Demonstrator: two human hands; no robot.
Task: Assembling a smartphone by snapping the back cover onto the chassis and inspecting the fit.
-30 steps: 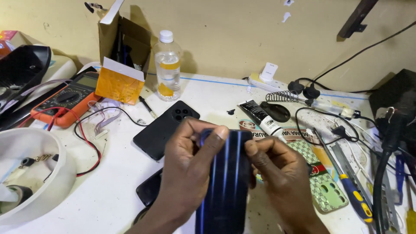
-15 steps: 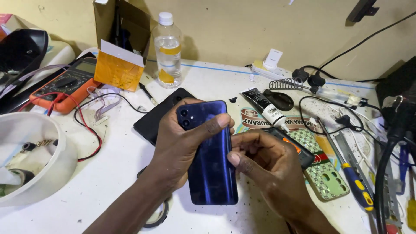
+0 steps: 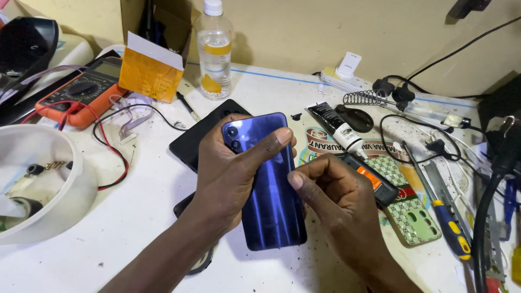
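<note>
Gripping blue phone (image 3: 269, 201), left hand (image 3: 230, 173) wraps; right hand (image 3: 336, 203) pinches edge.

A white tabletop (image 3: 163, 217), scuffed and speckled with dark grime, fills most of the view and runs back to a plain beige wall (image 3: 325, 32). A thin blue line (image 3: 271, 77) marks the tabletop's far edge where it meets the wall. The light is even and soft, throwing only faint shadows onto the wall, and a dark bracket (image 3: 468, 7) juts from the wall at the upper right.
</note>
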